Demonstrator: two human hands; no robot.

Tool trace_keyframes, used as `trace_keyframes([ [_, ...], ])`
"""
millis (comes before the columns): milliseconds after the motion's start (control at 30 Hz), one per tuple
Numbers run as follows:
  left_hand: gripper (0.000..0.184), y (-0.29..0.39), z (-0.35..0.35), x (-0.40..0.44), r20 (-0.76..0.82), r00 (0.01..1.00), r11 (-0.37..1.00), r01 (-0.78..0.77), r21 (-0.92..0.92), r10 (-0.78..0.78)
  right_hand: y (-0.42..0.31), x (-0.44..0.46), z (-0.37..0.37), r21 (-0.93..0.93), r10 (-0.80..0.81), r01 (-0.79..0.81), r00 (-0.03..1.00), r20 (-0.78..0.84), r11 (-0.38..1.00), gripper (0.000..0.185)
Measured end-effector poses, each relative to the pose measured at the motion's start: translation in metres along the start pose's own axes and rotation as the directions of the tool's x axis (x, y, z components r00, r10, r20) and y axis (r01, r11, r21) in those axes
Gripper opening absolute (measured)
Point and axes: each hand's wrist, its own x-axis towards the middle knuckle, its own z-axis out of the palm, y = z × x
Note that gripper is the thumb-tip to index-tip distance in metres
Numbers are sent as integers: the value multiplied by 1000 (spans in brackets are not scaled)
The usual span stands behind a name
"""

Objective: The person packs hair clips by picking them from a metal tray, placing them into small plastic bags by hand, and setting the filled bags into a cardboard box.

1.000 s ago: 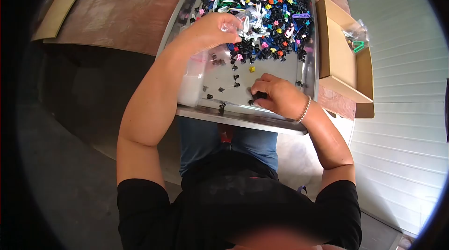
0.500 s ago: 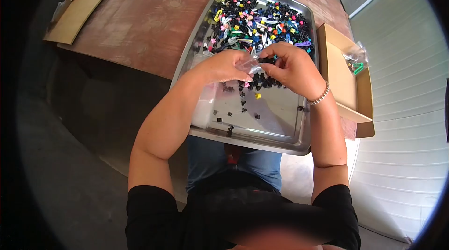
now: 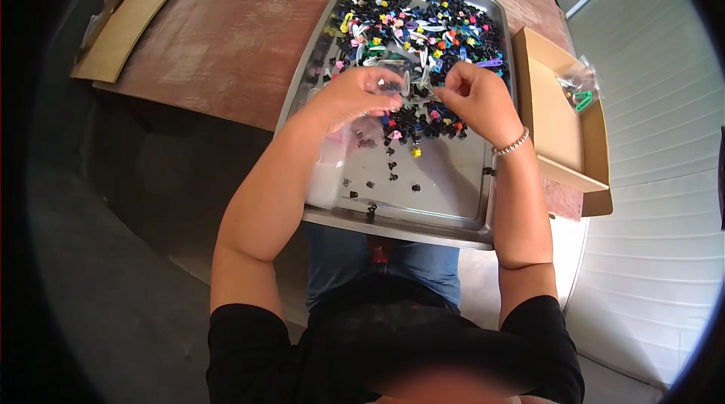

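Note:
My left hand (image 3: 356,96) is curled around a small clear plastic bag (image 3: 391,85) above the metal tray (image 3: 411,230). My right hand (image 3: 482,100) is level with it on the right, thumb and fingertips pinched together. Whatever lies in that pinch is too small to make out. Below both hands spreads a pile of small black clips (image 3: 404,118), mixed with pink, yellow, orange and white pieces. A yellow piece (image 3: 416,152) and several black clips lie scattered in the tray's near part.
Stacked clear plastic bags (image 3: 326,170) lie along the tray's left side. To the right stands an open cardboard box (image 3: 555,117) with a bagged green clip (image 3: 583,100) in it. The tray rests on a worn wooden table (image 3: 226,41); a curved plywood piece (image 3: 140,19) is at the far left.
My hands have moved apart; the right one has drawn to the right, away from the plastic bag. The bag stays in my left hand, which has shifted slightly left.

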Motion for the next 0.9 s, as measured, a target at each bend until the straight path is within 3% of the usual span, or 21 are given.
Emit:
trace_keyframes([
  [33,44,1,-2,1,8,1000,1000,7,1,-7,8,-2,-2,-119,-1,9,998,66,993,19],
  [67,43,2,-4,2,-31,1000,998,-3,63,5,17,-4,1,-117,7,0,998,62,993,19],
  [133,42,4,-5,2,-93,996,992,-7,124,18,30,-9,7,-275,-10,80,969,247,958,20],
  [267,40,7,-2,-1,-141,990,991,20,131,-1,34,-11,7,-333,49,89,923,383,939,20],
  [433,40,10,2,-3,-139,990,985,43,166,-20,44,-3,14,-277,-45,107,974,223,955,18],
  [533,40,9,2,-2,-140,990,984,51,173,-27,54,2,31,-165,-338,369,922,190,915,15],
  [567,40,9,2,-2,-144,989,983,53,175,-28,56,1,36,-165,-337,368,922,190,915,15],
  [633,40,8,1,-2,-139,990,984,35,173,-11,43,-4,43,-319,-180,277,937,301,906,12],
  [700,40,8,-1,-3,-139,990,985,17,169,7,37,-5,44,-333,-205,294,939,275,896,10],
  [767,40,8,-2,-3,-139,990,992,6,129,12,26,-4,38,-440,-1,144,951,310,886,16],
  [900,40,7,-3,-3,-144,989,990,-4,138,24,31,-2,39,-322,-52,152,953,300,934,15],
])
